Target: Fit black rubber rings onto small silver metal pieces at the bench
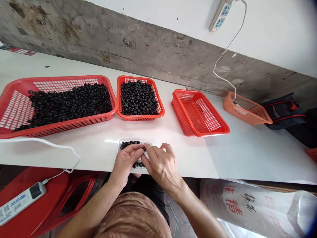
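My left hand (126, 159) and my right hand (162, 162) meet over a shallow white tray (155, 140) near the table's front edge. Between the fingertips of both hands is a small dark ring-shaped piece (144, 149), mostly covered by the fingers. The left thumb and forefinger are pinched together at it, and the right thumb and fingers close in from the other side. Inside the tray lie several black ring-shaped pieces (130, 143) and a patch of small clear or silvery bits, too small to make out. My hands hide much of the tray.
Behind the tray stand a wide red basket (74, 123) and a smaller red basket (138, 117), both full of black ring-shaped pieces. A red basket (190, 127) and an orange basket (247, 114) are to the right. A white cable (53, 144) crosses the table at left.
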`<state>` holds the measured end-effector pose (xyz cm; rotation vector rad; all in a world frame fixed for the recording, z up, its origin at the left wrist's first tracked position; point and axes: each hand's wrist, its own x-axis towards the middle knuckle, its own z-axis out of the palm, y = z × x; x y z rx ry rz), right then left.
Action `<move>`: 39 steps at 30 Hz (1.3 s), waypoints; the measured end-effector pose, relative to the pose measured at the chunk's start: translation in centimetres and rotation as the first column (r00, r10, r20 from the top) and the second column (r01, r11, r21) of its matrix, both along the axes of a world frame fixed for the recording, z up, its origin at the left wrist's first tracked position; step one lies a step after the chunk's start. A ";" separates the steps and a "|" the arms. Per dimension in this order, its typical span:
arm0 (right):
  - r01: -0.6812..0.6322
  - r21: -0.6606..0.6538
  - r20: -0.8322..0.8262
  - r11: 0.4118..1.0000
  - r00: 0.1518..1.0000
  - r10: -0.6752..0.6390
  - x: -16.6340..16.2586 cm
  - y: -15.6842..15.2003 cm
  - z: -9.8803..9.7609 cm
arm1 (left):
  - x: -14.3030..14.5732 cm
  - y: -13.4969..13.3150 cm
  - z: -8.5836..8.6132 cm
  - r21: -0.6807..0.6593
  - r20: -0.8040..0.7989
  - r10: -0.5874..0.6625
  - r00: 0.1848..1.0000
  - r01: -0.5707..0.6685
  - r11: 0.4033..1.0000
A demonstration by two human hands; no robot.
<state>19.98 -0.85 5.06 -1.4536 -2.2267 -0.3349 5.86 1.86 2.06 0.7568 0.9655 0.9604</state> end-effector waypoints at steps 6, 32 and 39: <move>-0.059 -0.092 -0.108 0.994 0.993 0.049 0.4 0.0 0.4 | -0.2 0.1 -0.1 0.049 -0.025 -0.038 0.999 0.040 0.998; 0.007 -0.002 -0.141 1.000 0.990 -0.008 -0.1 0.7 -1.5 | -0.8 0.1 -0.1 0.138 -0.071 -0.107 0.992 0.116 0.984; 0.004 0.010 -0.137 1.000 0.991 -0.003 -0.4 0.3 -1.9 | -0.7 -0.1 -0.6 0.127 -0.061 -0.111 0.992 0.118 0.985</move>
